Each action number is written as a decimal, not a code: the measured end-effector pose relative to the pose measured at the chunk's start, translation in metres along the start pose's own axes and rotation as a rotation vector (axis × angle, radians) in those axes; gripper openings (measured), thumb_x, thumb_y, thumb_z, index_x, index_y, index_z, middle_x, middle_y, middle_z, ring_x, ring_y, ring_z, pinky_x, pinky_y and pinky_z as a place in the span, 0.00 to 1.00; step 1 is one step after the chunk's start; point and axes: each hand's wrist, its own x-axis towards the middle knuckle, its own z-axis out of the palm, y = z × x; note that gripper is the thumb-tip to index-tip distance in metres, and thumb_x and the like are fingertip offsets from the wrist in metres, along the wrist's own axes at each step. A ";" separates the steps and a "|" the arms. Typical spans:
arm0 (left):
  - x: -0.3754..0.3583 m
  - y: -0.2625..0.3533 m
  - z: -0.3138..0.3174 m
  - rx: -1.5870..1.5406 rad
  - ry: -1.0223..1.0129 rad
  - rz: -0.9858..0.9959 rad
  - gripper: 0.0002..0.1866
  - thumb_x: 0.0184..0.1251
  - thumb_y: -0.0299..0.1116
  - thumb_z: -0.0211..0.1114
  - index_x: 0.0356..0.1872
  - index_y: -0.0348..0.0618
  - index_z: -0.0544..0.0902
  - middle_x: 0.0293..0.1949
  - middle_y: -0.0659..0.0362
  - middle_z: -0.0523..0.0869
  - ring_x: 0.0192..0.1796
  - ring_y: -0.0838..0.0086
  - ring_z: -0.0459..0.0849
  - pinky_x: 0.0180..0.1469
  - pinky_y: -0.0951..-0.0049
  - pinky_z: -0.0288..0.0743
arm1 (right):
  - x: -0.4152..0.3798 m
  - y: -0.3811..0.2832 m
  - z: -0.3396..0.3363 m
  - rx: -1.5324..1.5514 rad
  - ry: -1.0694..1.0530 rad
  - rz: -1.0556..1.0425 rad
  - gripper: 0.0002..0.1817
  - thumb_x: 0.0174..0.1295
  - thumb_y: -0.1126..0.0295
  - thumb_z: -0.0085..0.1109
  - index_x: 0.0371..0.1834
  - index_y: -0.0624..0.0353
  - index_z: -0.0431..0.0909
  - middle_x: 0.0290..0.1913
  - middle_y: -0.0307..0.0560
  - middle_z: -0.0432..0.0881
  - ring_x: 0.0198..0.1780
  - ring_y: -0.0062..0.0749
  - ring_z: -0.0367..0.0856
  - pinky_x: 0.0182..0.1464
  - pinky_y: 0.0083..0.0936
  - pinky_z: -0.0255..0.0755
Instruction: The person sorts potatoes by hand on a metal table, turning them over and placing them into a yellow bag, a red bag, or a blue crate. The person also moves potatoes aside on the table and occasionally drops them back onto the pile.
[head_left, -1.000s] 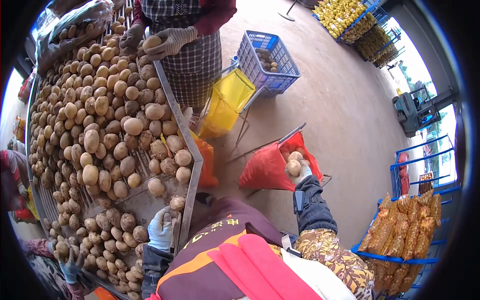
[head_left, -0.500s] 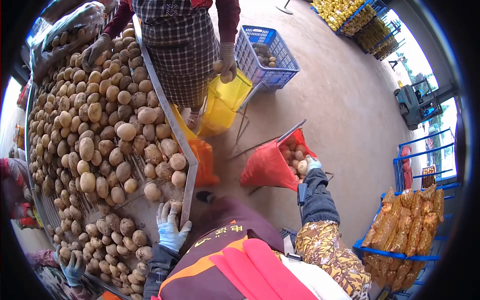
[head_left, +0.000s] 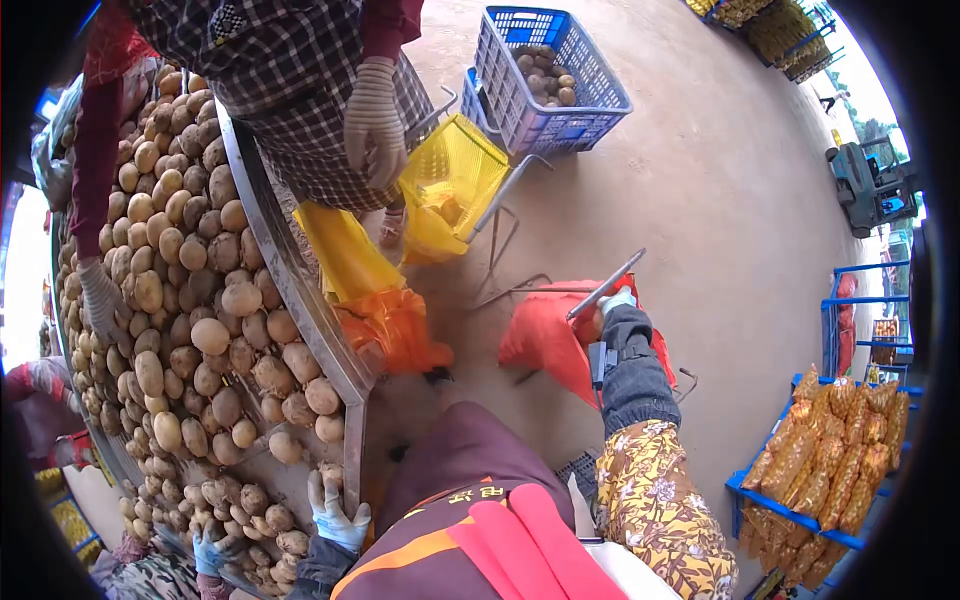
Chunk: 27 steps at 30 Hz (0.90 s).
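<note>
L hand [head_left: 340, 520] is placed at table edge [head_left: 354, 440], fingers apart, nr potato [head_left: 330, 472]; R hand [head_left: 619, 301] is held at red bag [head_left: 543, 325], finger state can't be told.

Bright, diffuse daylight; the far-right doorway [head_left: 872, 92] glares white. Soft shadow gathers beside the table [head_left: 353, 430]. Near potatoes [head_left: 210, 336] look fairly crisp; fisheye distortion bends the edges into black.
</note>
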 end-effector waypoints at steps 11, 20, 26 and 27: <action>-0.005 0.001 0.001 0.083 -0.049 -0.026 0.47 0.56 0.49 0.66 0.73 0.44 0.53 0.68 0.33 0.56 0.64 0.35 0.67 0.61 0.46 0.70 | 0.034 0.077 0.055 0.905 0.038 -0.100 0.20 0.58 0.58 0.64 0.49 0.58 0.76 0.39 0.49 0.83 0.37 0.45 0.83 0.37 0.35 0.81; 0.005 0.002 -0.002 0.097 -0.042 0.024 0.47 0.55 0.49 0.67 0.73 0.45 0.54 0.69 0.34 0.55 0.63 0.36 0.68 0.61 0.47 0.70 | -0.077 -0.053 -0.044 1.245 -0.783 0.327 0.14 0.66 0.60 0.53 0.50 0.54 0.71 0.36 0.48 0.82 0.32 0.40 0.83 0.29 0.39 0.82; 0.008 0.010 -0.002 0.083 -0.001 0.037 0.46 0.58 0.48 0.66 0.74 0.47 0.52 0.69 0.34 0.56 0.64 0.37 0.67 0.61 0.48 0.70 | -0.060 -0.020 -0.011 1.556 -0.545 0.318 0.13 0.65 0.59 0.54 0.46 0.55 0.73 0.34 0.47 0.83 0.30 0.41 0.83 0.30 0.43 0.81; 0.010 0.012 -0.002 0.071 0.009 0.047 0.45 0.59 0.48 0.65 0.74 0.48 0.52 0.69 0.34 0.56 0.64 0.37 0.67 0.62 0.49 0.70 | -0.064 -0.009 -0.016 1.582 -0.578 0.254 0.12 0.67 0.58 0.52 0.43 0.55 0.75 0.34 0.47 0.83 0.30 0.41 0.83 0.32 0.40 0.82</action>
